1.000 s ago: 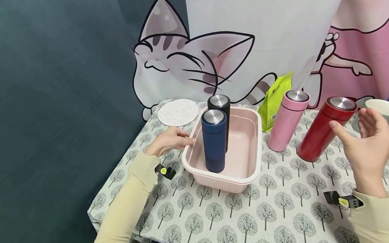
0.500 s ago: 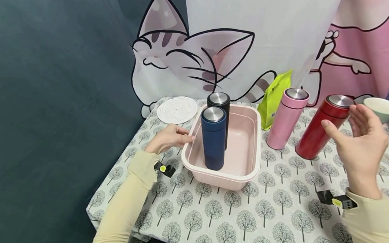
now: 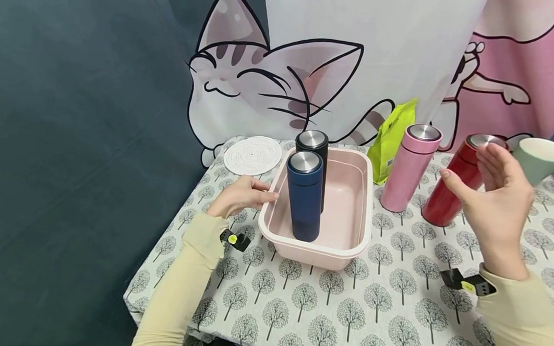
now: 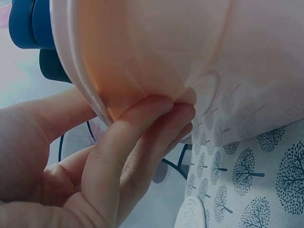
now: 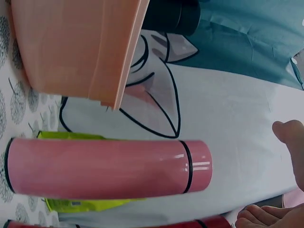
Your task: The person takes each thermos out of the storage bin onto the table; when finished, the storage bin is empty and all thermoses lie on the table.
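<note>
My left hand (image 3: 240, 196) holds the left wall of a pale pink plastic basin (image 3: 310, 257), thumb over the rim; in the left wrist view its fingers (image 4: 128, 123) press the outside. Inside the basin stand a navy blue thermos bottle (image 3: 304, 206) and, behind it, a black thermos bottle (image 3: 324, 180). My right hand (image 3: 496, 210) is raised with fingers and thumb spread, nothing between them. It partly hides a red thermos bottle (image 3: 447, 197). Left of that stands a pink thermos bottle (image 3: 406, 174), which fills much of the right wrist view, apart from the hand.
Behind the pink bottle stands a lime green bag (image 3: 389, 142). A pale green cup (image 3: 538, 160) is at the far right. A round white woven mat (image 3: 253, 156) lies behind my left hand. The tree-print tablecloth (image 3: 373, 319) ends at the front and left edges.
My right hand has moved left, from beside the red bottle to in front of it, covering more of it. My left hand stays on the basin.
</note>
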### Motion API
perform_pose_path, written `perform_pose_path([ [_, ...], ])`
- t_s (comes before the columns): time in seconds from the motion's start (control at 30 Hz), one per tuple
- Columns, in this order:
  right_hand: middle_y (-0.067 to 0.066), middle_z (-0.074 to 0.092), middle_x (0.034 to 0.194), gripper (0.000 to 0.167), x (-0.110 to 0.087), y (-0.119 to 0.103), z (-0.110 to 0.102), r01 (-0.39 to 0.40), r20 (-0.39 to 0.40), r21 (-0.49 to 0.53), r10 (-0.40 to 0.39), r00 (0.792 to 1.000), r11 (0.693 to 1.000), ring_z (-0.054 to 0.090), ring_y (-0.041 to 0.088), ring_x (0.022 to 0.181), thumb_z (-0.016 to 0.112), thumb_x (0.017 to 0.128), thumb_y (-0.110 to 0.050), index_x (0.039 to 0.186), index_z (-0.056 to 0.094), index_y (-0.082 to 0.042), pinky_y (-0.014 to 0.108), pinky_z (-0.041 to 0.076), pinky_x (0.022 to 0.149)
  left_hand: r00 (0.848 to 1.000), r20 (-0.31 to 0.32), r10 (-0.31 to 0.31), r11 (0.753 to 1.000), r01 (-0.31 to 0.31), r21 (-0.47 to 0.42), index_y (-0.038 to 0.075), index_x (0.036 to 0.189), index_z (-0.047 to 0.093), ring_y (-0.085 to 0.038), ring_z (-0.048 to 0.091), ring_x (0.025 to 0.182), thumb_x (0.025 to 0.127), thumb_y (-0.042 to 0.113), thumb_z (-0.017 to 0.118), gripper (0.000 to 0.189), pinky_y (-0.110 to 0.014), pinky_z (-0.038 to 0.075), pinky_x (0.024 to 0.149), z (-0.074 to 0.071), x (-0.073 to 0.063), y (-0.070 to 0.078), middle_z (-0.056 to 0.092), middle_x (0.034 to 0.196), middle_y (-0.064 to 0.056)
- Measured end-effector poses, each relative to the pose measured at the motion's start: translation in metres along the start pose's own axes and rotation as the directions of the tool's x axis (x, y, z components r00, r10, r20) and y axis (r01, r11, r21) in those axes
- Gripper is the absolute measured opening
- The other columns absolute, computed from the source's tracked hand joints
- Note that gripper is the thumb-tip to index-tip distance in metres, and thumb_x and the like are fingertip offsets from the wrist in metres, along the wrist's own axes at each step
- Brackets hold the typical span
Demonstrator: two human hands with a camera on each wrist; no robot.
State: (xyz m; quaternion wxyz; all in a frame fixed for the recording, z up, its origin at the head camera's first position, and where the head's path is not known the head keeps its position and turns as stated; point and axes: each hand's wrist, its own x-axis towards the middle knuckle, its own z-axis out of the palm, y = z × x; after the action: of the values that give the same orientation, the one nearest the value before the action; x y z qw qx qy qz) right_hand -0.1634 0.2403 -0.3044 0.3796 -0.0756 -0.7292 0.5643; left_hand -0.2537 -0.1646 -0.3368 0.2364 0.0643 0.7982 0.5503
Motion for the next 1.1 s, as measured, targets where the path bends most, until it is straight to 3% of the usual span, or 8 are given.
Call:
perform_pose_path([
  [0.33, -0.004, 0.063, 0.124, 0.072, -0.010, 0.004, 0.017, 0.006, 0.076, -0.028, -0.004, 0.997, 1.000, 0.058, 0.008, 0.118, 0.084, 0.070, 0.004, 0.134, 0.057, -0.011, 0.015, 0.045, 0.105, 1.000, -0.014, -0.026, 1.000, 0.026, 0.002, -0.006, 0.126, 0.061, -0.029, 0.070, 0.101, 0.090, 0.010, 0.070, 0.040, -0.036, 0.060, 0.089, 0.001, 0.001, 0.000, 0.066, 0.120, -0.024],
  [0.57, 0.006, 0.064, 0.130, 0.072, -0.014, 0.003, 0.031, 0.028, 0.143, -0.041, -0.022, 0.989, 0.999, 0.058, 0.008, 0.121, 0.085, 0.070, 0.003, 0.135, 0.056, -0.009, 0.017, 0.044, 0.107, 1.000, -0.005, -0.011, 1.000, 0.011, -0.003, -0.007, 0.126, 0.060, -0.029, 0.070, 0.101, 0.091, 0.009, 0.069, 0.040, -0.036, 0.060, 0.088, 0.001, 0.003, 0.000, 0.066, 0.120, -0.025],
  [1.1, 0.013, 0.059, 0.136, 0.076, -0.036, -0.007, 0.060, 0.063, 0.314, -0.069, -0.038, 0.949, 0.996, 0.058, 0.021, 0.125, 0.088, 0.070, -0.007, 0.138, 0.054, -0.007, 0.018, 0.047, 0.105, 1.000, -0.002, 0.000, 1.000, 0.000, -0.008, -0.008, 0.125, 0.061, -0.031, 0.070, 0.101, 0.090, 0.009, 0.069, 0.040, -0.037, 0.060, 0.087, 0.000, -0.001, 0.001, 0.065, 0.121, -0.026],
])
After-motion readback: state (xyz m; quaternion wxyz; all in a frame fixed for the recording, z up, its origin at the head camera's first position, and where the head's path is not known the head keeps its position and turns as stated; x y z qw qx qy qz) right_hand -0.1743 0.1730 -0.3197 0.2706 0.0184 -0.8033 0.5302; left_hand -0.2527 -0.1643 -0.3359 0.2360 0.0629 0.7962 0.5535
